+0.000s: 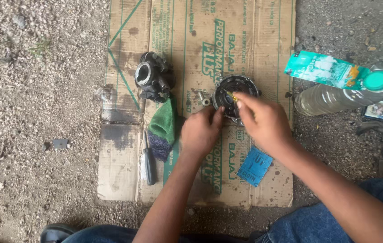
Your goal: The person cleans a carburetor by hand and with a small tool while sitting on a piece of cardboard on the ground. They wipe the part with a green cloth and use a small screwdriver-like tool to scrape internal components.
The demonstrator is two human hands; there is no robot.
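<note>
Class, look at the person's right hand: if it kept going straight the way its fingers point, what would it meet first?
The right hand points up-left, so it would probably first meet the round dark metal part on the cardboard, just ahead of its fingertips. Depth is unclear from above.

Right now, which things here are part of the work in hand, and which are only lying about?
In hand:
- round dark metal part, steadied by the left hand
- thin yellow-tipped tool, pinched in the right hand

Lying about:
- second dark metal part
- green cloth
- black-handled screwdriver
- small metal bits
- blue paper square
- plastic bottle
- cardboard sheet
</note>
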